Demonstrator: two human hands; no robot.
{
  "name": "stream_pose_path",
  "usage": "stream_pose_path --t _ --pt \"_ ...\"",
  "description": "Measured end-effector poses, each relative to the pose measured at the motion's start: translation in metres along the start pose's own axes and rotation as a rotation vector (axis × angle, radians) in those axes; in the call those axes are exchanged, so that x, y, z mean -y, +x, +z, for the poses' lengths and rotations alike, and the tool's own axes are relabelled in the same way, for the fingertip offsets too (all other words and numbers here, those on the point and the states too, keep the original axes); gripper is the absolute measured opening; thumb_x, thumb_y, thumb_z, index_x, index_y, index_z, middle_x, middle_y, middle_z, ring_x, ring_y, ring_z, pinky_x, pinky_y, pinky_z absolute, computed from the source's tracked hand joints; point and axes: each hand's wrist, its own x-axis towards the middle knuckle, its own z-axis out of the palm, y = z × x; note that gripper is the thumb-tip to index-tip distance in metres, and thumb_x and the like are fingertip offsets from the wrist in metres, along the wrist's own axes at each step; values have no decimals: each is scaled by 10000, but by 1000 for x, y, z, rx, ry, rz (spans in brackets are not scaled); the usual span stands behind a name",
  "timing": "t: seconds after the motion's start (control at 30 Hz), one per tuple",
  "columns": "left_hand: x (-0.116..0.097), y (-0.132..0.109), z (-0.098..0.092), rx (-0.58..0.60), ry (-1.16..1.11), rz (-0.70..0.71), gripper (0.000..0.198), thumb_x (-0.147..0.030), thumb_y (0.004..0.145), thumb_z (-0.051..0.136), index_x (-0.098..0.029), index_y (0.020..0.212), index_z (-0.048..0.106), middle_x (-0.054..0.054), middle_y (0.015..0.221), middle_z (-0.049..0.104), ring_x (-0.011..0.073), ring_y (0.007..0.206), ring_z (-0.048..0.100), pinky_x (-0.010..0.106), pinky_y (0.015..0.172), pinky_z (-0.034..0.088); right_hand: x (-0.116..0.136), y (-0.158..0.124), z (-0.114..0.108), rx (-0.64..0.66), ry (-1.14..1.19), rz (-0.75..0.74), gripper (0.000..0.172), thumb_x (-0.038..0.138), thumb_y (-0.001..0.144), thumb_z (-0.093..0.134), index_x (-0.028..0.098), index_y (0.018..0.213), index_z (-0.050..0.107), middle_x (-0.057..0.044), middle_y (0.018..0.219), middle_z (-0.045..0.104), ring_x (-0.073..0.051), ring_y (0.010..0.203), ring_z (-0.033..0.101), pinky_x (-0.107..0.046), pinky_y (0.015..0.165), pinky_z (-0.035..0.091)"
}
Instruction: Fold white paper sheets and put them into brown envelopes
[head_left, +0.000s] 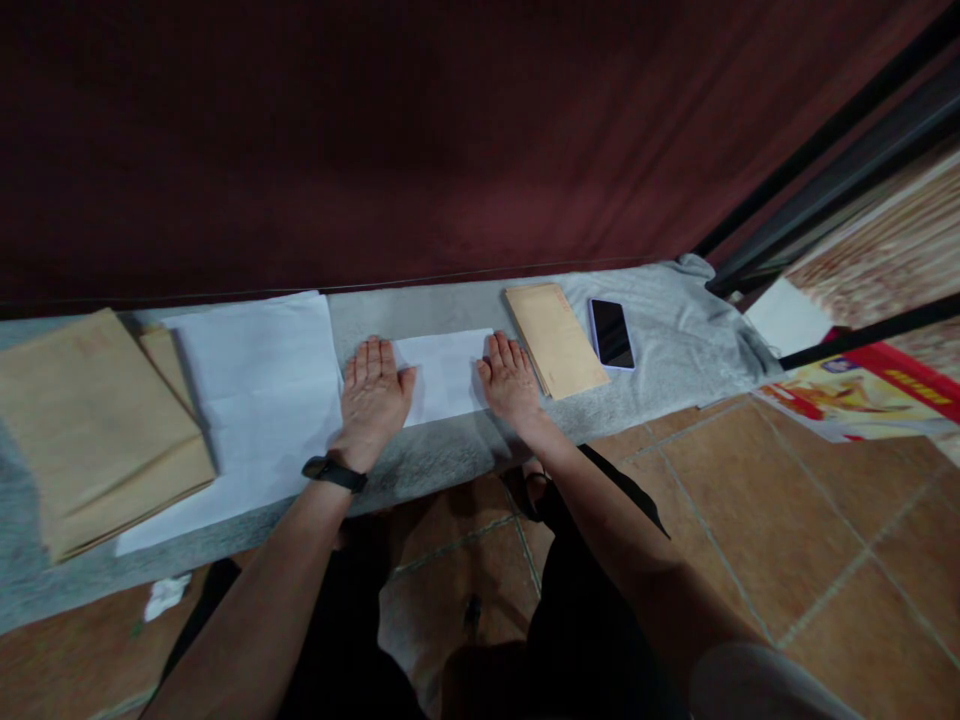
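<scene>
A folded white paper (444,375) lies on the grey cloth-covered table (420,460) in front of me. My left hand (373,393) lies flat on its left end, fingers stretched out, with a black band on the wrist. My right hand (510,378) presses flat on its right end, fingers together and extended. Neither hand grips anything.
A stack of white sheets (255,400) lies left of my hands, with brown envelopes (97,430) beyond it at the far left. To the right lie a brown envelope pile (555,338) and a black phone (611,333). A dark red curtain (375,130) hangs behind. Tiled floor (750,520) lies below.
</scene>
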Motion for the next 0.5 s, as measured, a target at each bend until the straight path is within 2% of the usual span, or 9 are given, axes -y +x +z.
stream_pose_path --t 0.37,0.5 --pt "1 1 1 8 30 -1 748 -461 1006 255 43 1559 281 263 1653 251 358 1559 202 533 1264 186 -3 -1 -3 -6 0 13 597 385 1076 339 71 1584 336 -129 1661 295 -295 1525 308 -467 1263 233" --pt "2 1 1 -13 15 -1 749 -482 1009 250 18 1567 277 253 1653 260 355 1560 202 550 1256 202 -3 -2 -4 -12 -9 9 597 382 1074 355 57 1575 350 -134 1657 305 -300 1518 320 -454 1262 235"
